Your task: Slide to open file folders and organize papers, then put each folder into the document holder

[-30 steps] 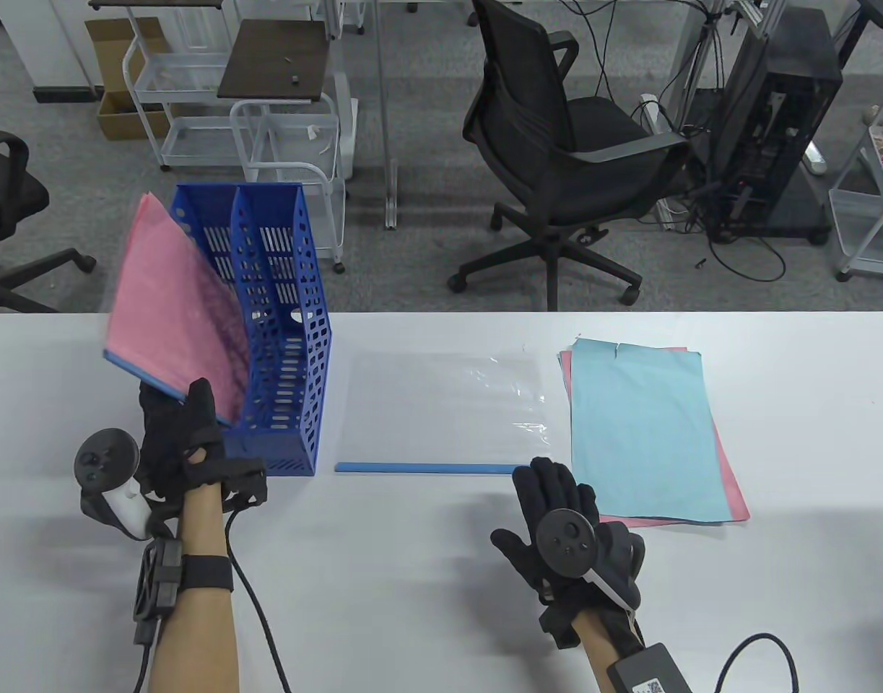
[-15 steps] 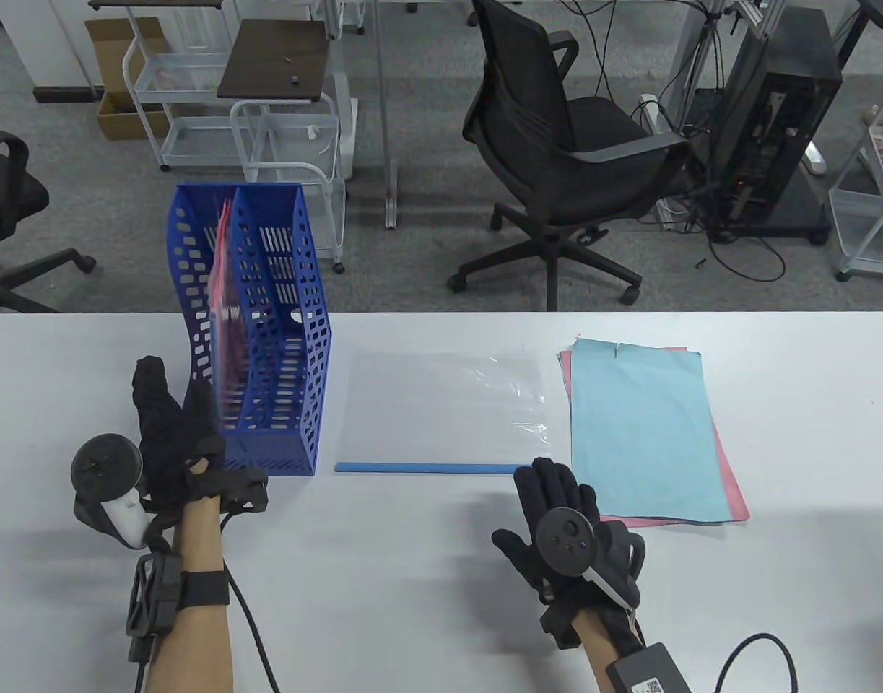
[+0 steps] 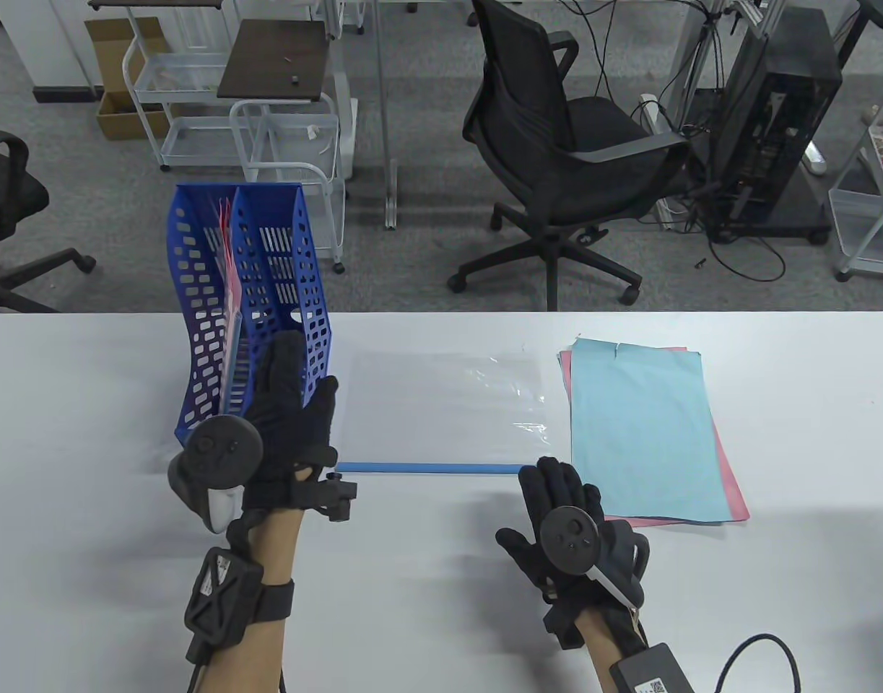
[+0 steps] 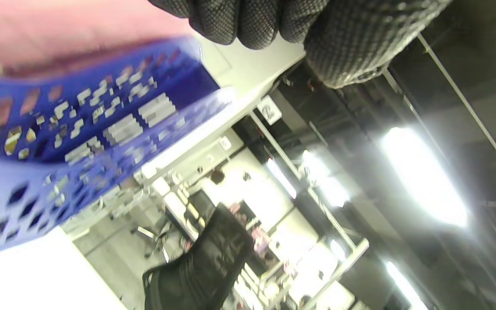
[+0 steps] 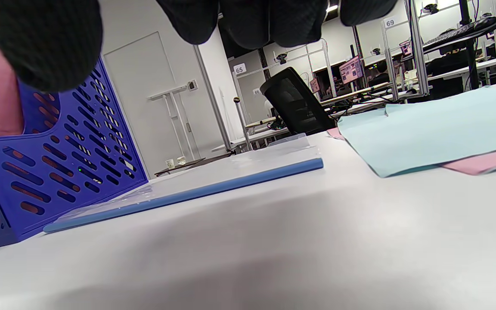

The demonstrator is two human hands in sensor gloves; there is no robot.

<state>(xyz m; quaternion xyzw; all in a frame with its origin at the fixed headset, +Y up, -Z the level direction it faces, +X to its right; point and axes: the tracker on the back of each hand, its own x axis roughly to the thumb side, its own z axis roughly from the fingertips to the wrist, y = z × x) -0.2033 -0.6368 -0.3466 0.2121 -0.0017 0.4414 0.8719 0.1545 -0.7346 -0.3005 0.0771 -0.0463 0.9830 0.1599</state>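
On the white desk [image 3: 441, 577], the clear folder [image 3: 441, 411] lies flat between the blue document holder [image 3: 282, 289], pink folder [image 3: 228, 289] filed inside, and loose papers [image 3: 643, 433]. Left hand [image 3: 286, 426] hovers with fingers spread; right hand [image 3: 567, 512] rests relaxed at its blue spine [image 3: 427, 468], probably ready to slide it off.

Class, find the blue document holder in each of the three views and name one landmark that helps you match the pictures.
Table view: blue document holder stands upper left on the table, behind the left hand.
Left wrist view: fills the left side, blurred, tilted.
Right wrist view: at the left edge.
Shared landmark: the pink folder inside it, pink also showing in both wrist views.
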